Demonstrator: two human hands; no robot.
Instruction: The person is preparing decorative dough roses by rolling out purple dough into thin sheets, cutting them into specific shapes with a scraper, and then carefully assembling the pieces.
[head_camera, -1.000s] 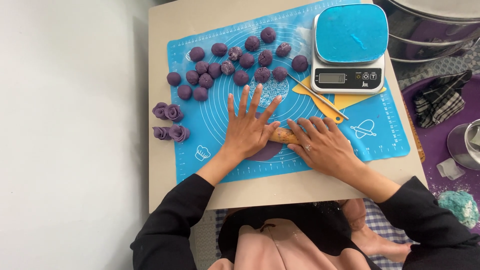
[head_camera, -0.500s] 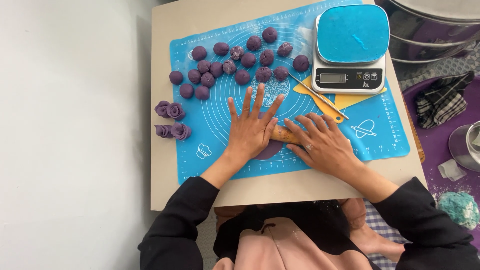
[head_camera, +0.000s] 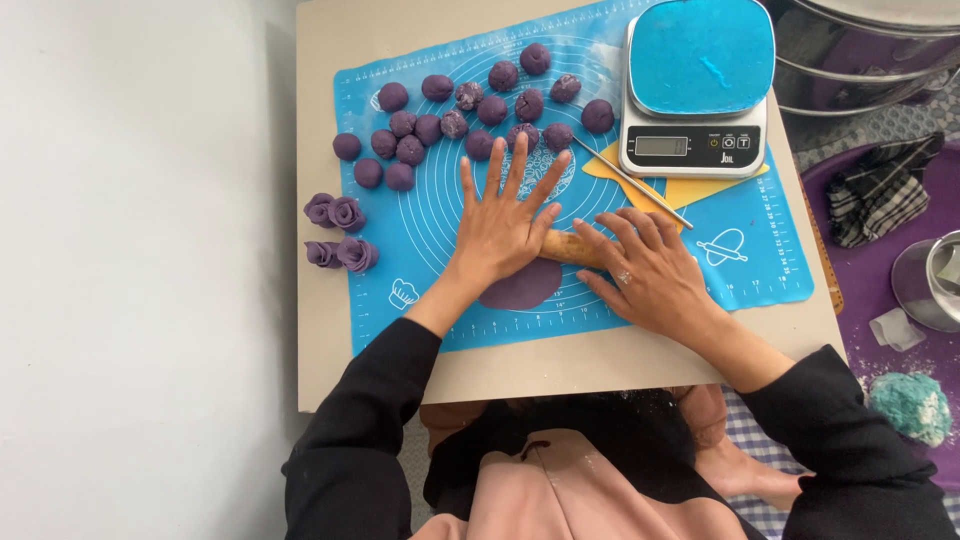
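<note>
Both of my hands press flat on a wooden rolling pin (head_camera: 568, 247) that lies across the blue silicone mat (head_camera: 745, 270). My left hand (head_camera: 503, 222) has its fingers spread over the pin's left part. My right hand (head_camera: 650, 275), with a ring on it, covers the pin's right part. Under the pin lies a flattened purple dough disc (head_camera: 522, 287), partly hidden by my left hand. Several purple dough balls (head_camera: 480, 108) sit on the mat's far left half.
Several purple dough roses (head_camera: 338, 232) rest on the table left of the mat. A kitchen scale (head_camera: 700, 85) with a blue top stands at the far right, with a yellow scraper (head_camera: 700, 188) and a metal rod (head_camera: 630, 180) beside it. Metal pots and a checked cloth (head_camera: 880, 190) lie to the right.
Both hands and the rolling pin have shifted slightly away from me over the dough disc. The camera view has drifted a little.
</note>
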